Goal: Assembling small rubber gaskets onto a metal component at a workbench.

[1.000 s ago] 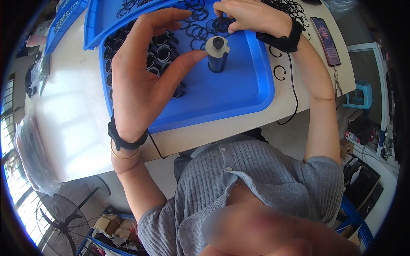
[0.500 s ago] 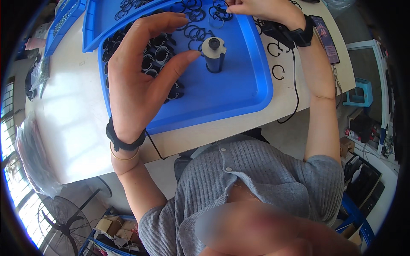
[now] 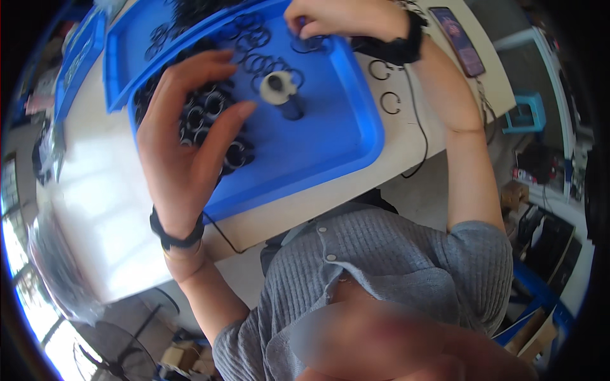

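My left hand (image 3: 181, 136) is open over the left part of the blue tray (image 3: 346, 159), thumb and fingers spread and a little blurred. Just right of its thumb stands a cylinder with a pale notched top (image 3: 278, 89) and a dark body, leaning slightly in this view; the hand is apart from it. At the tray's far right, my right hand (image 3: 346, 18) has its fingertips pinched among black snap rings (image 3: 308, 44). What lies between those fingertips is hidden. Small black parts with shiny round openings (image 3: 194, 117) are heaped beside and behind my left hand.
More snap rings (image 3: 257, 41) lie loose at the tray's far side, and a ring (image 3: 390, 102) rests on the pale table (image 3: 279, 213). A second blue tray (image 3: 117, 76) stands behind. Right of the tray are a black cable (image 3: 422, 136) and a phone (image 3: 456, 41).
The view has shifted, so the tray and cylinder appear further left. My right hand's fingertips have come lower onto the rings. The cylinder looks more tilted; my left hand stays spread beside it.
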`<state>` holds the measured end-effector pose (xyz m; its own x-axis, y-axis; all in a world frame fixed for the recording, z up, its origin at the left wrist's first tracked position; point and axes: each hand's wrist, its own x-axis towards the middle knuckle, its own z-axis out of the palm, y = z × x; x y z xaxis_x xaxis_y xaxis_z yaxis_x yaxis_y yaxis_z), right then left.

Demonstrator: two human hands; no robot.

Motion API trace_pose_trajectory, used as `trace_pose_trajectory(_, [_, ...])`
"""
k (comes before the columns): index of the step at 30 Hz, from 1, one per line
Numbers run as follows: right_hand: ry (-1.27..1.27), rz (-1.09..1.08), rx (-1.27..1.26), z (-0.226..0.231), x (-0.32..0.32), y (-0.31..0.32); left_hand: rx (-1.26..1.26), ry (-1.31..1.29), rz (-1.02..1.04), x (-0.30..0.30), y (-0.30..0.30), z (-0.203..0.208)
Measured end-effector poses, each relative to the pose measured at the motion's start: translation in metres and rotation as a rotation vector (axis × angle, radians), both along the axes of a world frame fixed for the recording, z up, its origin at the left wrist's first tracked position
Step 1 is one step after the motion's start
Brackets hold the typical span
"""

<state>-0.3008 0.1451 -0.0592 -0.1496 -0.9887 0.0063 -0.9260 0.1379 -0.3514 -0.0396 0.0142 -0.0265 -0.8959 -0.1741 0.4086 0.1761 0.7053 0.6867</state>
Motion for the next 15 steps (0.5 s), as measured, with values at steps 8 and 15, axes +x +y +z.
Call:
trace_pose_trajectory(8, [0.073,-0.012,-0.014,-0.007,-0.003,0.013,-0.057,0.007,0.049,-0.007,0.008,0.000])
trace_pose_trajectory(15, [0.151,-0.049,0.291,0.005,0.010,0.007,-0.043,0.001,0.025,-0.006,0.007,-0.003])
